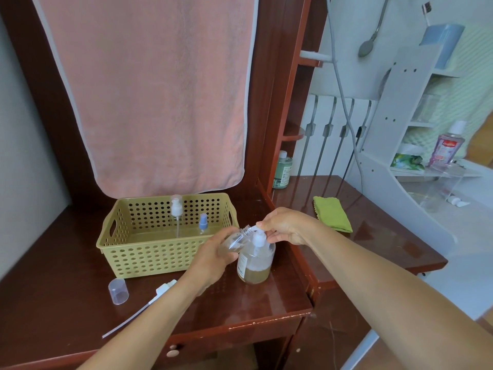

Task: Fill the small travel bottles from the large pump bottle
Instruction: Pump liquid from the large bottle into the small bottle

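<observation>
A large clear pump bottle (pixel 255 265), about a third full of amber liquid, stands on the dark wooden desk. My right hand (pixel 286 225) rests its fingers on the white pump head. My left hand (pixel 213 256) holds a small clear travel bottle (pixel 237 240) tilted, its open threaded neck right at the pump's nozzle. Its removed white pump top with a long dip tube (pixel 149 303) lies on the desk beside a clear cap (pixel 118 291). Two more small bottles, one with a white pump (pixel 176 212) and one with a blue sprayer (pixel 203 222), stand in the basket.
A tan perforated basket (pixel 149 259) sits behind my left hand. A pink towel (pixel 149 89) hangs above it. A folded green cloth (pixel 332 217) and a green bottle (pixel 282 170) sit on the adjoining desk to the right; a white shelf unit holds a pink bottle (pixel 446 148).
</observation>
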`<action>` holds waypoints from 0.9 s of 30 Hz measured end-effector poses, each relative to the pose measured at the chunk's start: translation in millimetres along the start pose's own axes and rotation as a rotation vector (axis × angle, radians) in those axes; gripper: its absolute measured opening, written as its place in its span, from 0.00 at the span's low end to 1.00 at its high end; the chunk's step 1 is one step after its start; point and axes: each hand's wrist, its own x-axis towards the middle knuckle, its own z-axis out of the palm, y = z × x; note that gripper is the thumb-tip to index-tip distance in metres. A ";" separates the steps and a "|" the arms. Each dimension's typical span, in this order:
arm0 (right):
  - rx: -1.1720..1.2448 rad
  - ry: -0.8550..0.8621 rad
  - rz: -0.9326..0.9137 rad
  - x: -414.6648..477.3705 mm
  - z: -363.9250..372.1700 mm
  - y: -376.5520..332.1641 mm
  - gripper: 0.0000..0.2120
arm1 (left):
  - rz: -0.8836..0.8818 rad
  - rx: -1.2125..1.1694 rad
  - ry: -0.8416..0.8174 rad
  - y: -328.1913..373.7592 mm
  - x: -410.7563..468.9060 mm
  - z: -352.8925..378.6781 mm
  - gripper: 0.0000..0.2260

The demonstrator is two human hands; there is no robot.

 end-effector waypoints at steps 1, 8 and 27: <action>0.002 -0.012 0.008 -1.7 -2.6 -1.7 0.17 | -0.002 -0.002 -0.003 -0.2 -0.6 0.7 0.22; -0.048 0.023 0.000 -0.3 0.9 -1.4 0.17 | -0.027 -0.002 0.000 -2.5 0.1 0.1 0.22; -0.027 0.020 -0.004 -2.3 5.3 2.3 0.16 | -0.020 -0.012 -0.002 5.2 -2.5 2.2 0.22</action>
